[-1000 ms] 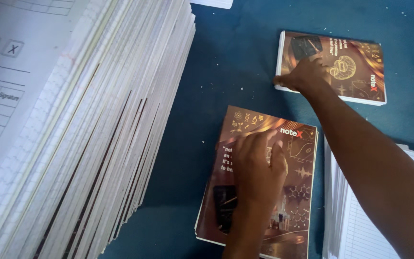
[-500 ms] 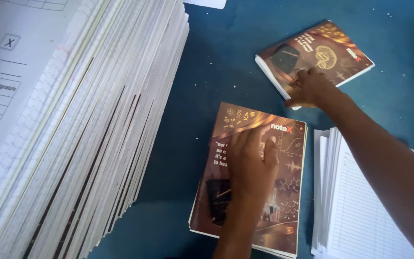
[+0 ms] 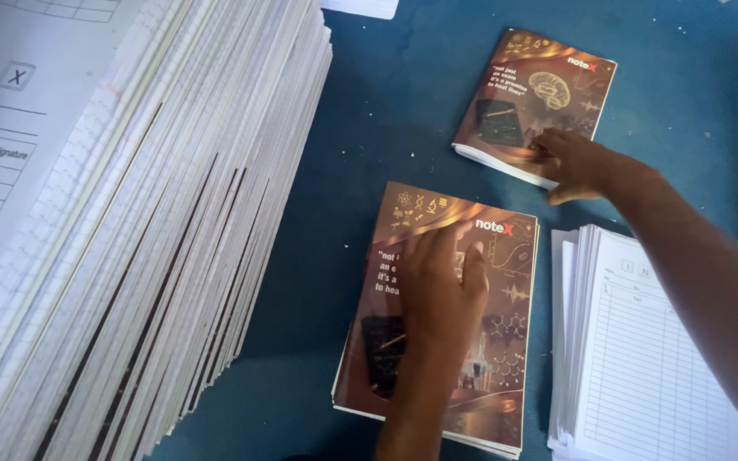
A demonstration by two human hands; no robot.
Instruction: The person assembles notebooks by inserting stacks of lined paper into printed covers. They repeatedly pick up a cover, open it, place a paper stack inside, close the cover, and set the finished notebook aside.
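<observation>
Left hand (image 3: 442,286) flat, open, pressing near brown notebook (image 3: 480,358); right hand (image 3: 576,162) open, fingertips on far notebook (image 3: 531,98).

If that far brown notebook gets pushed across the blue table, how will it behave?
The far brown notebook lies flat, so it should slide, not roll or tip. It looks thin, so probably light and bendy when lifted. Its glossy-looking cover may slip under the right hand, which touches only its near edge.

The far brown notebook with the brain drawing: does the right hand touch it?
Touching. The head view shows the right hand with fingertips pressing on the near corner of the brown notebook.
</observation>
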